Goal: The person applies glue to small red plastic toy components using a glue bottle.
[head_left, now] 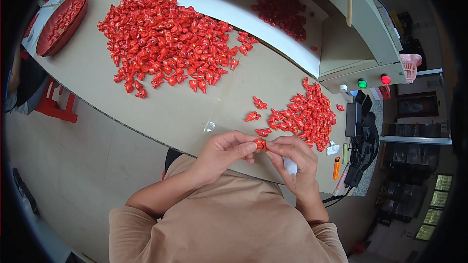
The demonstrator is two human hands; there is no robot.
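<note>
Between my two hands, at the table's near edge, is a small red plastic piece with darker marks. The thumb and fingertips of my left hand pinch its left side. From the other side, the fingertips of my right hand press on it. That hand also keeps a white, fine-tipped tube tucked in its fingers, its thin tip pointing down towards me. Just beyond my hands lie a few loose red pieces. A smaller heap of red pieces sits to their right.
A large heap of red pieces covers the table's far left, near a red basket. Behind stands a grey cabinet with a green button and a red one. An orange lighter and black adapter lie right.
</note>
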